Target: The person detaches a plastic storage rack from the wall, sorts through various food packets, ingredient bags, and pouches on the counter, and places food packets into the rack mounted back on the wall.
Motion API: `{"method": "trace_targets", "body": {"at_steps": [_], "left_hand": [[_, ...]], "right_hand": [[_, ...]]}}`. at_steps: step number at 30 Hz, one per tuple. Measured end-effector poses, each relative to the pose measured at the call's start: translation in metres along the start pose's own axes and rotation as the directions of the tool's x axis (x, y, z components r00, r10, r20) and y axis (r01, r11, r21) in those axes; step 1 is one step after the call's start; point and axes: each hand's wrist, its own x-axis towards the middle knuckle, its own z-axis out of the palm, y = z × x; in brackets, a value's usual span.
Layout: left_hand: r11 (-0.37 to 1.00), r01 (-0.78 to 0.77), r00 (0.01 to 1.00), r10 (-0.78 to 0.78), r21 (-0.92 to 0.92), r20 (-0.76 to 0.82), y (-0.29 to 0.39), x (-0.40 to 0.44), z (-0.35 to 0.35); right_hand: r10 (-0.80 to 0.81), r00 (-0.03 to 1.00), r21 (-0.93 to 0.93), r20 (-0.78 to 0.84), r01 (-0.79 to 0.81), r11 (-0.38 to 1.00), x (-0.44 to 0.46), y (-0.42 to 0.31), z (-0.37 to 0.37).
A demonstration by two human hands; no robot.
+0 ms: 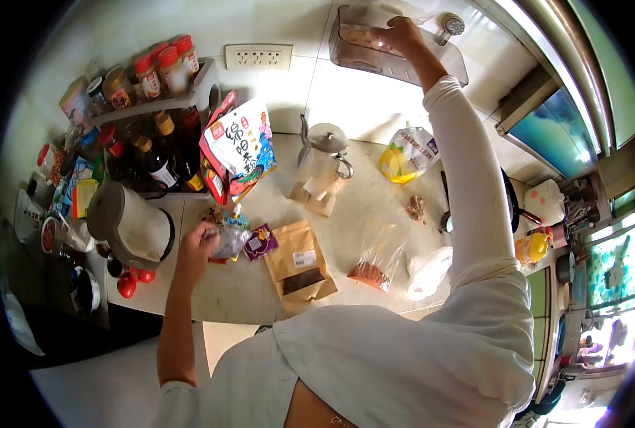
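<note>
My left hand (198, 242) is closed on a crumpled clear plastic bag (230, 242), just above the counter's left part. Beside that bag lie a small purple packet (260, 242) and a brown paper pouch (301, 264) with a window showing dark contents. My right hand (403, 37) is stretched up to a clear plastic box (353, 51) on the wall. Its fingers are bent at the box's upper opening, by a see-through flap or sheet (381, 10). What they pinch, if anything, I cannot make out.
On the counter stand a glass pitcher (317, 178), a lemon-printed pouch (408, 153), a clear bag of reddish bits (374, 271) and a white plastic bag (429, 272). At left are a seasoning rack (128, 107), a grey-white canister (135, 225) and tomatoes (126, 287).
</note>
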Motion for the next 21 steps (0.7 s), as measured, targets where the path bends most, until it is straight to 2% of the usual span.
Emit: {"method": "trace_targets", "body": {"at_steps": [1, 3, 5, 7, 9, 10, 11, 12, 13, 14, 15, 17, 18, 19, 21], "left_hand": [[1.0, 0.01, 1.0, -0.01, -0.002, 0.0, 0.007, 0.005, -0.004], [0.995, -0.072, 0.997, 0.072, -0.072, 0.006, 0.023, 0.015, -0.008], [0.976, -0.094, 0.995, 0.095, -0.196, -0.004, 0.042, 0.024, -0.009], [0.987, -0.162, 0.987, 0.162, -0.004, 0.018, 0.064, 0.037, -0.014], [0.972, -0.218, 0.972, 0.224, -0.083, 0.065, 0.078, 0.048, -0.014], [0.974, -0.181, 0.974, 0.196, -0.138, 0.109, 0.092, 0.051, -0.012], [0.97, -0.148, 0.971, 0.18, -0.191, 0.158, 0.104, 0.054, -0.01], [0.971, -0.147, 0.97, 0.179, -0.187, 0.164, 0.112, 0.058, -0.005], [0.949, -0.15, 0.961, 0.205, -0.277, 0.185, 0.118, 0.062, 0.0], [0.919, -0.149, 0.95, 0.235, -0.365, 0.205, 0.125, 0.065, 0.004], [0.919, -0.151, 0.946, 0.241, -0.365, 0.216, 0.132, 0.067, 0.006], [0.923, -0.217, 0.911, 0.308, -0.318, 0.273, 0.145, 0.069, 0.006], [0.943, -0.224, 0.912, 0.292, -0.247, 0.287, 0.146, 0.072, 0.004], [0.943, -0.225, 0.911, 0.292, -0.244, 0.29, 0.147, 0.07, 0.007], [0.857, -0.171, 0.97, 0.232, -0.487, 0.068, 0.151, 0.066, 0.015]], "right_hand": [[0.016, 1.0, -0.043, -0.021, -0.017, 0.999, 0.001, 0.006, 0.0], [-0.195, 0.971, -0.317, -0.141, 0.142, 0.938, -0.007, 0.013, -0.01], [-0.195, 0.976, -0.32, -0.101, 0.154, 0.935, -0.022, 0.008, -0.022], [-0.373, 0.922, -0.155, -0.109, 0.355, 0.922, -0.063, -0.017, -0.036], [-0.423, 0.904, 0.289, -0.057, 0.421, 0.86, -0.115, -0.047, -0.034], [-0.544, 0.836, 0.528, 0.074, 0.43, 0.732, -0.139, -0.058, -0.027], [-0.667, 0.729, 0.732, 0.155, 0.369, 0.573, -0.164, -0.071, -0.02], [-0.611, 0.708, 0.723, 0.353, 0.207, 0.658, -0.193, -0.09, -0.016], [-0.535, 0.653, 0.675, 0.537, 0.048, 0.736, -0.218, -0.107, -0.012], [-0.58, 0.657, 0.729, 0.481, 0.067, 0.681, -0.238, -0.115, 0.001], [-0.621, 0.66, 0.778, 0.422, 0.089, 0.623, -0.253, -0.119, 0.013], [-0.499, 0.544, 0.685, 0.675, -0.21, 0.698, -0.265, -0.124, 0.017], [-0.449, 0.573, 0.695, 0.685, -0.331, 0.638, -0.271, -0.124, 0.021], [-0.448, 0.576, 0.697, 0.684, -0.332, 0.636, -0.276, -0.124, 0.024], [-0.398, 0.671, 0.773, 0.625, -0.463, 0.434, -0.282, -0.124, 0.027]]}}
